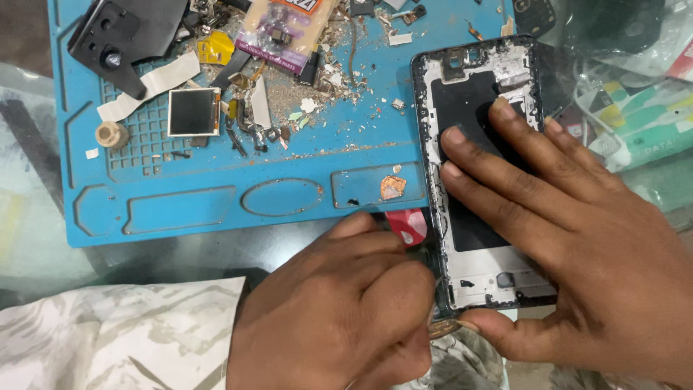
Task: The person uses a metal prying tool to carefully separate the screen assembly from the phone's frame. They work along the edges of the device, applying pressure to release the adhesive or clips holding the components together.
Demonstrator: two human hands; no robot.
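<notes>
Head view: the right hand [577, 238] lay flat, fingers spread, pinning the opened dark-framed phone chassis [476, 173] at the blue mat's [216, 195] edge. The left hand [339, 310] was closed, apparently on a thin prying tool at the lower frame edge. Prying was in hand; steady leverage comes next.

Scuffed metal phone frame [476, 180] with matt black inlay; dusty matt blue rubbery mat [216, 195].
</notes>
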